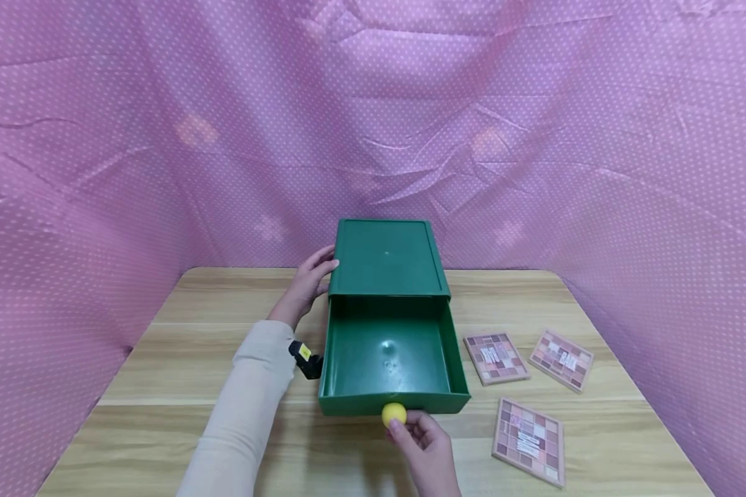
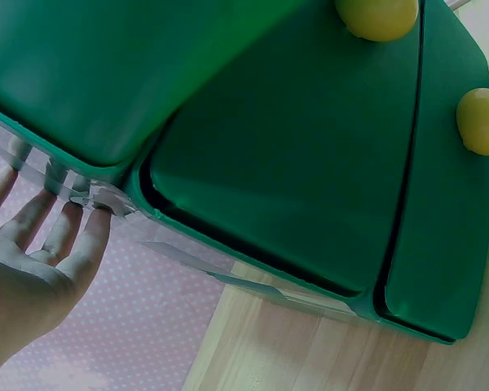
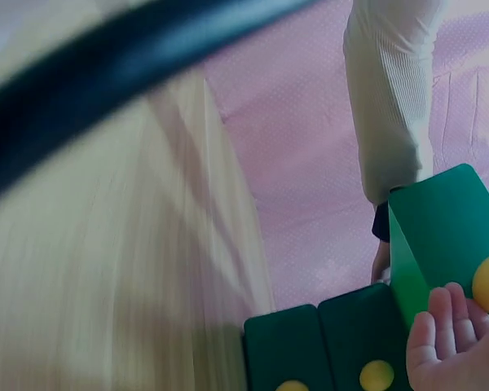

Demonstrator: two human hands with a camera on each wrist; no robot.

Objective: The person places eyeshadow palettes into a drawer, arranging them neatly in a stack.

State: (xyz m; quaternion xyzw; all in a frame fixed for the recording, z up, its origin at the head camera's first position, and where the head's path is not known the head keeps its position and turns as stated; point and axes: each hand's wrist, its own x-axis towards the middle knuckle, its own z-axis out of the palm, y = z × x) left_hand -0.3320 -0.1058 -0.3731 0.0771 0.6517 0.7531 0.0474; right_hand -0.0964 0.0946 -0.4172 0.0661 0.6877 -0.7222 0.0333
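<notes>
A green drawer cabinet stands on the wooden table with its top drawer pulled well out toward me. The drawer's inside floor shows from above. At its front, my right hand pinches the round yellow knob between thumb and fingers. My left hand touches the cabinet's left side near the back. The left wrist view shows those fingers fairly straight against the clear side panel. Two lower drawers, each with a yellow knob, are shut beneath the top one.
Three eyeshadow palettes lie on the table right of the cabinet: one nearest it, one farther right and one toward the front. A pink dotted cloth hangs behind and at both sides of the table.
</notes>
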